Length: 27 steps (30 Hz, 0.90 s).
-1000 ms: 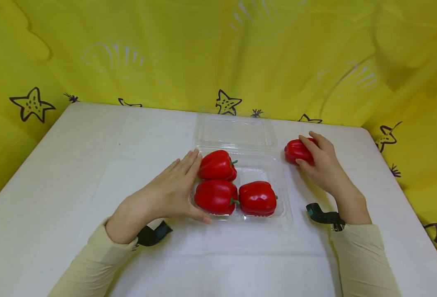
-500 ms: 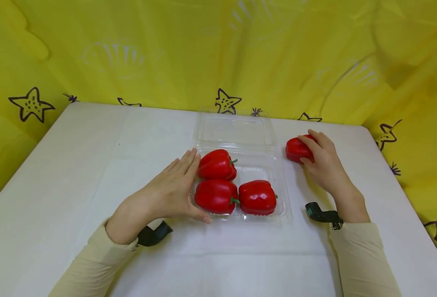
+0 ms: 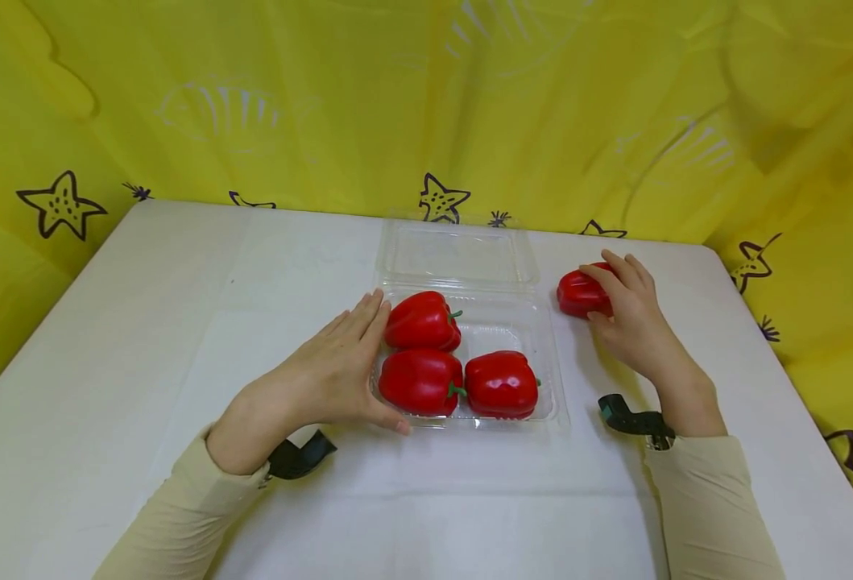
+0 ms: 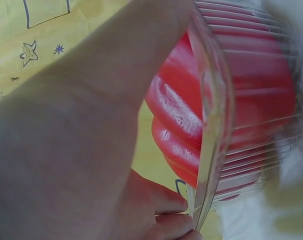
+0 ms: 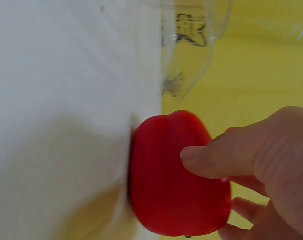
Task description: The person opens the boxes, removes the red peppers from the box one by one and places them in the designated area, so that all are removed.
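A clear plastic container (image 3: 490, 337) lies with its lid (image 3: 459, 254) folded back behind it. Inside are three red bell peppers: one back left (image 3: 422, 321), one front left (image 3: 419, 381) and one front right (image 3: 502, 385). Its back right corner holds no pepper. My left hand (image 3: 332, 370) lies along the container's left side with straight fingers, the thumb by the front rim; in the left wrist view, fingertips meet the rim (image 4: 211, 165). To the container's right, my right hand (image 3: 632, 318) grips a fourth bell pepper (image 5: 166, 170) with thumb and fingers, low over the table.
The white table (image 3: 143, 346) has its back edge just behind the lid. A yellow curtain (image 3: 354, 105) with starfish drawings hangs behind and on both sides. Black straps (image 3: 632, 420) sit on both wrists.
My right thumb and fingers have shifted slightly to the right on the pepper, which has hardly moved. The left hand, the container and its peppers stay in place.
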Motion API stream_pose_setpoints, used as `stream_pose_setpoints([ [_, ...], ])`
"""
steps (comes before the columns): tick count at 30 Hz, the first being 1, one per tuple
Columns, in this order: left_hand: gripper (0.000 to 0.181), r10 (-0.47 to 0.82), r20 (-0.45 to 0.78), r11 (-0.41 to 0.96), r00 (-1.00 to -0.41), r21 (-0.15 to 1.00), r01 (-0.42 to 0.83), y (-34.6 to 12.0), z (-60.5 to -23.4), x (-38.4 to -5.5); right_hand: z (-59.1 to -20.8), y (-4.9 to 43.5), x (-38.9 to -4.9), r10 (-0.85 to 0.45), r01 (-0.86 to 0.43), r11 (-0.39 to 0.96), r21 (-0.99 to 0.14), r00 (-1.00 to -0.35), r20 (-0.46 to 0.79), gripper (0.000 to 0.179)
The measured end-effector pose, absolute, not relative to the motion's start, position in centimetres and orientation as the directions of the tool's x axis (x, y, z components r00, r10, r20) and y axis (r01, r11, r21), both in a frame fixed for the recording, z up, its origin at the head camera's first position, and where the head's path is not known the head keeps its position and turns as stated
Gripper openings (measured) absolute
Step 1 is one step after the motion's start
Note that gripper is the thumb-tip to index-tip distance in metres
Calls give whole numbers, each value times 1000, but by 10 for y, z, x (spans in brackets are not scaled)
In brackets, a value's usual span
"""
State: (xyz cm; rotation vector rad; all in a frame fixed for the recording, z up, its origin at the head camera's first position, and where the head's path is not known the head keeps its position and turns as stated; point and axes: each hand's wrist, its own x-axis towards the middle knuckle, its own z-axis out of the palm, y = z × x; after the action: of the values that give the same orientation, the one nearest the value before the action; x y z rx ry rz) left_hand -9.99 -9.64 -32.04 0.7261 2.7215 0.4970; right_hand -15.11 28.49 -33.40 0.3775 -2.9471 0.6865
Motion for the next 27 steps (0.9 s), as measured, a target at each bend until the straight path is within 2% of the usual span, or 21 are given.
stream_pose_setpoints([
  [4,137,526,-170,810,-833,397,431,-96,-321,-100,-327,282,-147,-221,-263,863,-431,-964,146,63],
  [12,136,533,-153,806,-832,391,444,-96,-322,-100,-314,271,-137,-282,-392,813,-430,-912,297,58],
  [17,136,527,-161,809,-835,394,435,-96,-322,-100,-305,261,-131,-312,-443,795,-415,-884,347,58],
  [27,136,520,-166,815,-838,390,429,-96,-321,-99,-289,245,-116,-367,-488,775,-401,-865,343,62],
])
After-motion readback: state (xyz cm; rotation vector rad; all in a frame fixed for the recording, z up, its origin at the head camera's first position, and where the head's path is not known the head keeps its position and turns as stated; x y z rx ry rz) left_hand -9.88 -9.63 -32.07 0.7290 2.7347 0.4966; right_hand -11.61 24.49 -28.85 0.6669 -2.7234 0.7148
